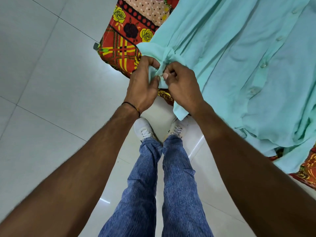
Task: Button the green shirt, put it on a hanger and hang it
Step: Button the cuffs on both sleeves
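While left hand (143,88) and right hand (183,88) pinch its cuff (161,71) with curled fingers (153,81), green shirt (230,65) lies on the bed cover (123,40); risk: bunched fabric hides the buttonhole, pinch slips.

One green shirt (230,57) is here, with four buttons (263,65) in a row down its front. Two hands are at its sleeve end: one left hand (143,86) and one right hand (183,86). One flowered sheet (119,48) lies under the shirt, showing two yellow roses (119,14) left of it. Two white shoes (142,128) stand below the sleeve. One dark thread (131,106) circles the wrist left of the shirt.
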